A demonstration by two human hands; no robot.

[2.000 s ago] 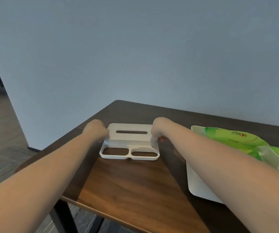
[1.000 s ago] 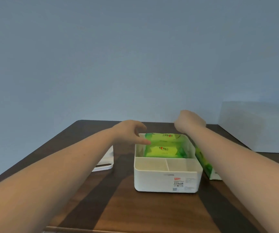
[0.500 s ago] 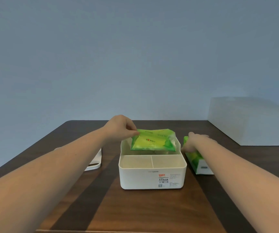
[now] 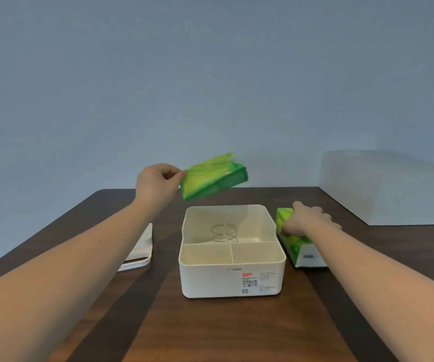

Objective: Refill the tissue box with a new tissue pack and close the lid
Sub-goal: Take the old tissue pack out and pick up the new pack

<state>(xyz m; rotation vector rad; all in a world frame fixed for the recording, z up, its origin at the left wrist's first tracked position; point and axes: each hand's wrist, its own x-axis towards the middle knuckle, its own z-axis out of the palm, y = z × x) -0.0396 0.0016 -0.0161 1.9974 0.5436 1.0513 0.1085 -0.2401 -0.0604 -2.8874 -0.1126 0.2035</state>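
Note:
The white tissue box (image 4: 231, 279) stands open on the table's middle, with a wire spring (image 4: 224, 233) showing in its rear compartment and two small front compartments bare. My left hand (image 4: 157, 185) pinches the left end of a flat green tissue pack (image 4: 213, 176) and holds it tilted in the air above the box's back edge. My right hand (image 4: 307, 220) grips a fuller green tissue pack (image 4: 295, 241) that lies on the table just right of the box. The white lid (image 4: 140, 250) lies flat on the table to the left of the box.
A large white rectangular box (image 4: 388, 186) stands at the table's back right against the wall. The dark wooden table (image 4: 223, 333) reaches to the bottom of the view. A blue-grey wall rises right behind the table.
My left hand has lifted the flat green pack up out of the box's rear compartment, baring the spring. My right hand has closed on the fuller pack beside the box.

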